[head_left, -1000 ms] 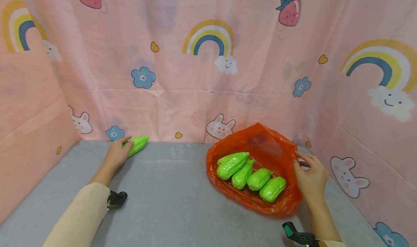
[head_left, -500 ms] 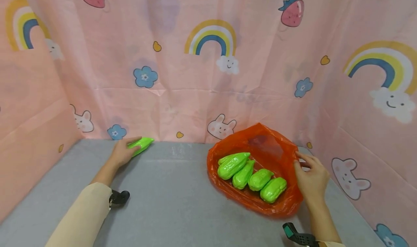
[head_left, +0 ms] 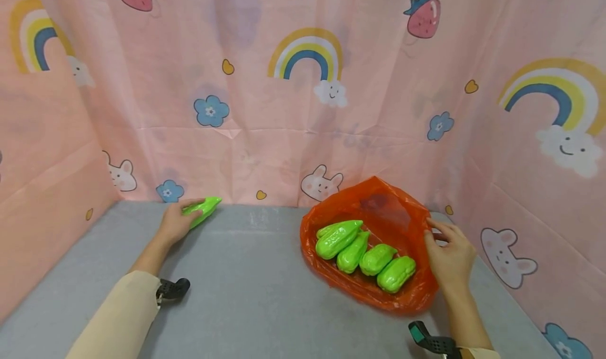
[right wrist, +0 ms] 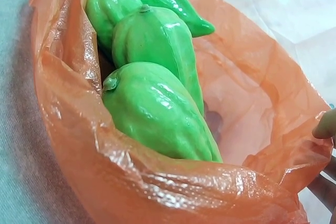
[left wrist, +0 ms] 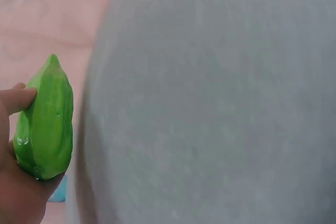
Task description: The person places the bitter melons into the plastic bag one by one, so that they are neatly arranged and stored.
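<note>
My left hand (head_left: 176, 224) grips a glossy green papaya (head_left: 204, 209) at the back left of the table, its pointed tip aimed to the back right. In the left wrist view the ridged papaya (left wrist: 52, 124) stands tip up, with the thumb and fingers around its side and base. At the right, my right hand (head_left: 452, 256) pinches the rim of a red plastic bag (head_left: 402, 198) and holds its mouth wide. Several more green papayas (right wrist: 157, 114) lie side by side inside the bag.
The grey tabletop (head_left: 236, 290) stretches between the two hands. A pink printed curtain (head_left: 255, 153) stands along the back edge and continues at both sides. The bag sits near the back right, close to the curtain.
My left hand has shifted a little to the right with the papaya, whose tip has lifted slightly in the last half second. The right hand and the bag stay in place.
</note>
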Motion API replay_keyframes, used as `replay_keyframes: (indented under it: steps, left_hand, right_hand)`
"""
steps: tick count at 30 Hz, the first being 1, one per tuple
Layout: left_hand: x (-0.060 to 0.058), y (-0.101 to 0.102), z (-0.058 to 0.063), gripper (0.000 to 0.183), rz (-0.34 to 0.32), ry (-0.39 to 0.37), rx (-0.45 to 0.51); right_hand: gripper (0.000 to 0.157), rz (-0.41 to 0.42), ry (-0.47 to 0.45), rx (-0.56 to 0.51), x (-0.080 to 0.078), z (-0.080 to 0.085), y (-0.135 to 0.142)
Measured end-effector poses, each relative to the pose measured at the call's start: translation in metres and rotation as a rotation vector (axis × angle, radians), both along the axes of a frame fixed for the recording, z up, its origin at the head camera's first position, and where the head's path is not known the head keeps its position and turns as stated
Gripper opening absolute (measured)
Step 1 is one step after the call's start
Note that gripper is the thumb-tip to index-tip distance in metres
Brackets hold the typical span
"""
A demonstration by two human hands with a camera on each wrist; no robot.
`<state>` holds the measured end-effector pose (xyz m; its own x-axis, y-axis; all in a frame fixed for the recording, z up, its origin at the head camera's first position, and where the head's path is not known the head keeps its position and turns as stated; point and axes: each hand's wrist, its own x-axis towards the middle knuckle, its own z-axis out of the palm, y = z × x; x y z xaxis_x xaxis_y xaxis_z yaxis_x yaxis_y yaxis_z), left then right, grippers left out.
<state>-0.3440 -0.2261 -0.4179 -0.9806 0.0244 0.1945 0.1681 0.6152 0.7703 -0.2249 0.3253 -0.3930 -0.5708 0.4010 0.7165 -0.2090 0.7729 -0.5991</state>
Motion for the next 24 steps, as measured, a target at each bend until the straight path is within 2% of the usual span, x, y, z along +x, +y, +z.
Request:
replay_keyframes:
  steps: [8,12,18,24]
  left_hand:
    - [0.006,0.015,0.012,0.044,0.003,0.021,0.055]
    - [0.011,0.030,0.018,0.043,0.042,0.012,0.123]
    - [0.015,0.051,0.025,0.041,0.104,0.065,0.237]
    - [0.017,0.072,0.033,0.040,0.098,0.071,0.279]
  right_hand:
    - [0.022,0.019,0.002,0.005,0.000,0.001,-0.001]
    - [0.023,0.019,-0.001,0.010,0.000,0.001,-0.002]
    - [0.023,0.010,-0.012,0.020,0.000,0.000,-0.003]
    - [0.024,0.004,-0.022,0.010,0.000,-0.001,-0.002]
